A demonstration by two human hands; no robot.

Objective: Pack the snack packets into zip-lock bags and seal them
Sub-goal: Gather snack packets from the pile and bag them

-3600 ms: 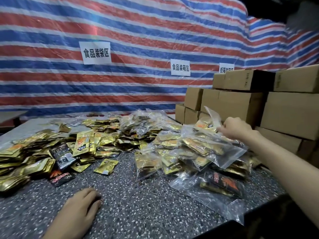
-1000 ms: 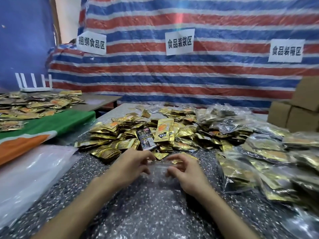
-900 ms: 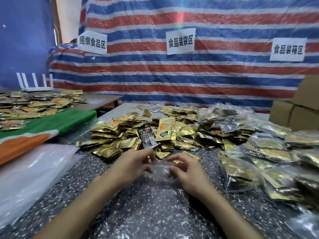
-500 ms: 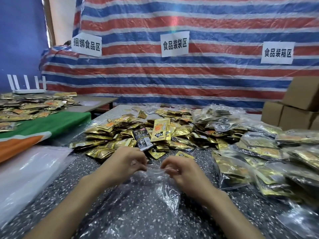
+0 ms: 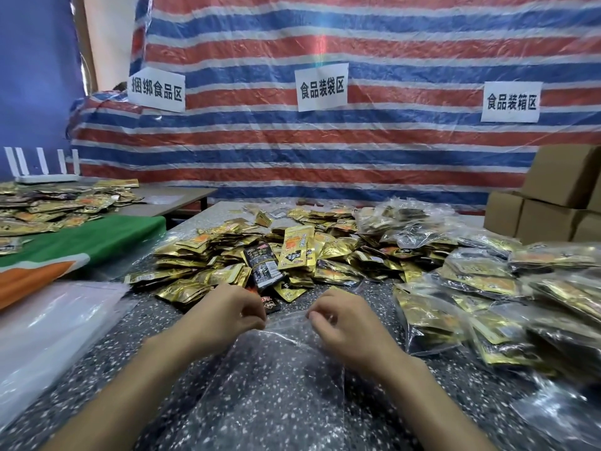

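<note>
Speckled table [image 5: 149, 323], left hand [image 5: 224, 317], right hand [image 5: 351, 327], apparently pinching bag [image 5: 276, 385] edge

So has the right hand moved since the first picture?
Yes: the right hand has come left, off the filled bags near the cardboard boxes, and now pinches the empty zip-lock bag at its mouth.

One head-worn view looks forward and down, close over the table [image 5: 143, 317], facing the striped tarpaulin [image 5: 357, 151].
</note>
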